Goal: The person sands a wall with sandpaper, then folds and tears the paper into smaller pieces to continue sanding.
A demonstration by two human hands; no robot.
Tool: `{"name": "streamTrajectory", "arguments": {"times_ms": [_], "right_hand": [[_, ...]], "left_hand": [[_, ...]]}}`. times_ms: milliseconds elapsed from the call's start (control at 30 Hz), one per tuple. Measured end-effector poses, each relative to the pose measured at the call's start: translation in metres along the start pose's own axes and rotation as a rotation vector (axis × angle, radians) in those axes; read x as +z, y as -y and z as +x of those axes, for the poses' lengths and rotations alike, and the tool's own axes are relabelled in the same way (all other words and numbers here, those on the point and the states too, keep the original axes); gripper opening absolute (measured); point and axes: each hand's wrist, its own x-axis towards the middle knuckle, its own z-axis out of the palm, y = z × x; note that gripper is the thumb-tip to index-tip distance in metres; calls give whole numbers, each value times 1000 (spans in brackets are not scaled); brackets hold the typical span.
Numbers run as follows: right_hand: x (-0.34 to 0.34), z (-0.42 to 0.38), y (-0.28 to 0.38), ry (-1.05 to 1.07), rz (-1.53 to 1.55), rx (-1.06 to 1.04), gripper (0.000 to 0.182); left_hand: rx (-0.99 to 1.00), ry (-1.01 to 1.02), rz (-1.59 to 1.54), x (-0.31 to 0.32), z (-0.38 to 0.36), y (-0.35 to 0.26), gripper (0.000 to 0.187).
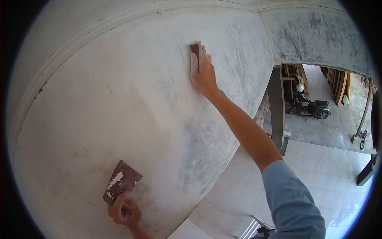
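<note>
My left hand (125, 211), low in the view, pinches a flat brown putty scraper (126, 180) by its lower end. White putty is smeared across the scraper's face. Farther up, my right hand (203, 73) reaches out at arm's length with its fingers closed round a second brown putty scraper (195, 48). Only the upper part of that one shows, against the wall; the fingers hide the rest. The wall (119, 99) is whitish, with grey streaky patches around and right of my right hand.
A moulded ledge (75, 46) curves along the wall's edge. Grey-streaked plaster (318, 36) continues at the upper right. Below are a pillar (275, 107), a tiled floor (310, 167), a parked motor scooter (312, 108) and leaning boards (338, 85). A metal-edged object (250, 229) shows at the bottom.
</note>
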Motion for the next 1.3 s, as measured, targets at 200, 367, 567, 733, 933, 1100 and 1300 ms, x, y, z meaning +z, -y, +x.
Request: {"name": "streamTrajectory", "arguments": {"times_ms": [200,367,567,733,933,1100,1300], "right_hand": [[-26,-112,28,249,-8,-220,52],[-16,-24,-26,75,109,-28,45],[-18,-111,27,201,-38,-208,52],[-31,-97,-16,285,-56,-411,49],[-10,-53,2,27,-205,-47,49],[-36,-133,22,350,-200,-265,51],[-19,-55,-14,-23,-265,36,50]], "left_hand": [[-3,-18,-39,4,-2,3,16],[1,-10,-20,0,-6,5,16],[-19,15,-37,-1,-2,2,19],[-16,18,-38,-2,-3,5,20],[-19,79,-75,-9,-12,12,20],[9,101,-49,-11,-13,16,22],[-70,48,-69,-7,-8,5,20]]}}
